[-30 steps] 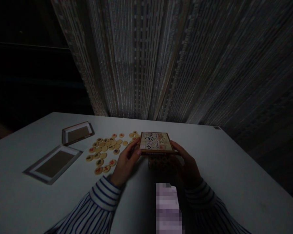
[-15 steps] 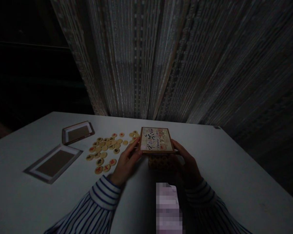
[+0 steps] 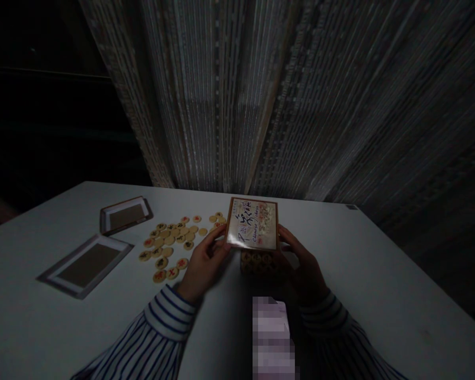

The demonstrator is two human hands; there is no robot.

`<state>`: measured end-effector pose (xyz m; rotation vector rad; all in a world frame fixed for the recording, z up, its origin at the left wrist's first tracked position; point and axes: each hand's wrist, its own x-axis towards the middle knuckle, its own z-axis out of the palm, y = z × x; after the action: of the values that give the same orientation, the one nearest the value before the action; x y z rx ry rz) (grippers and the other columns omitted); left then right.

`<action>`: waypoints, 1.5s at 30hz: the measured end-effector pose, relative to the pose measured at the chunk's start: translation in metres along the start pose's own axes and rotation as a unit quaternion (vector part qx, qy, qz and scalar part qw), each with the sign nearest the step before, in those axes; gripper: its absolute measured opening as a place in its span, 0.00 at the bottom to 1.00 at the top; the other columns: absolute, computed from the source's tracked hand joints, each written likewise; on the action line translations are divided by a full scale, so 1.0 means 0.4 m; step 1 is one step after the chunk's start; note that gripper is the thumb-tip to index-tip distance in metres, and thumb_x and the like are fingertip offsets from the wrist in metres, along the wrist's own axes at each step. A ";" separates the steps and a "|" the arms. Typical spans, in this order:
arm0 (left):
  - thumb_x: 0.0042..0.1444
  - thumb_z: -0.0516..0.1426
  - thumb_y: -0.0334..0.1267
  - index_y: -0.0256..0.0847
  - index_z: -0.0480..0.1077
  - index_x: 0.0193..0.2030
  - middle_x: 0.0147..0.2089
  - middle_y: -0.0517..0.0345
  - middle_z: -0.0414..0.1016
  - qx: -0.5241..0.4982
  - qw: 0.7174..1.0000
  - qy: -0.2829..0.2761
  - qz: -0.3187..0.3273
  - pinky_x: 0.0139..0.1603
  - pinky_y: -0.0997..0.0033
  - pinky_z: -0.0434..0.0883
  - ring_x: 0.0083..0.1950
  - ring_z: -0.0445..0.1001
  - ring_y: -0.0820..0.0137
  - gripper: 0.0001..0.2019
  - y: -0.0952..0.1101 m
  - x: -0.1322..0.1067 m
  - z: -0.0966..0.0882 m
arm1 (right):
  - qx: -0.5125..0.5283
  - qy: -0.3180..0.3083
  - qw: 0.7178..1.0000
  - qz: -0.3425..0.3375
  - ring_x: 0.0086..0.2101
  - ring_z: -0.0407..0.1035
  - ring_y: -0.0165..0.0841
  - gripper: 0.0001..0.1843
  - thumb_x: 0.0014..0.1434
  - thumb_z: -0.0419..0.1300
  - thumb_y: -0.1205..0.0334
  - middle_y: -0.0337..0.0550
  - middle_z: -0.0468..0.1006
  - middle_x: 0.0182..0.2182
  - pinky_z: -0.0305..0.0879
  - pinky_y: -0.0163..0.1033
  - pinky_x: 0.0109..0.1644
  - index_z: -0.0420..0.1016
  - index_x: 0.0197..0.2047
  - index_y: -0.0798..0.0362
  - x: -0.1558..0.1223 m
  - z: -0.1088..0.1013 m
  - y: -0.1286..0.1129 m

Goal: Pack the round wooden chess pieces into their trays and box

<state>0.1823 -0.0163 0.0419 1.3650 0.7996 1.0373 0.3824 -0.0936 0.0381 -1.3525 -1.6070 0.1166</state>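
A Chinese chess box lid (image 3: 253, 224), printed with dark brush lettering, is gripped between my two hands, tilted up at its far edge. My left hand (image 3: 203, 264) holds its left side with thumb and fingers; on the right side, my right hand (image 3: 304, 266) is closed around the edge, its fingers partly in shadow. Just below the lid's near edge sits a dark box (image 3: 257, 266) with round chess pieces showing in it. Most of that box is hidden by the lid and shadow.
Left of my left hand, several round chess pieces (image 3: 169, 240) lie scattered on the white table (image 3: 380, 295). Farther left are two shallow open trays or lids, a rear one (image 3: 126, 215) and a nearer one (image 3: 85, 266). A pixelated pinkish object (image 3: 273, 338) is in front. Curtains (image 3: 237, 105) hang behind.
The lid's far edge has risen and its printed face has tipped more toward me. More of the pieces in the box below show. The scattered pieces have stayed put.
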 end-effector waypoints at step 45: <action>0.43 0.62 0.44 0.35 0.65 0.53 0.39 0.51 0.77 -0.090 0.992 0.061 -0.058 0.47 0.62 0.70 0.38 0.75 0.67 0.29 -0.017 0.010 0.006 | -0.002 0.035 0.999 -0.026 0.53 0.60 0.39 0.24 0.56 0.54 0.62 0.45 0.64 0.55 0.70 0.46 0.47 0.61 0.57 0.46 -0.003 0.023 -0.005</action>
<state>0.1868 -0.0130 0.0357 1.0987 0.8442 1.0814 0.3744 -0.0909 0.0340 -1.3036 -1.5825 0.0341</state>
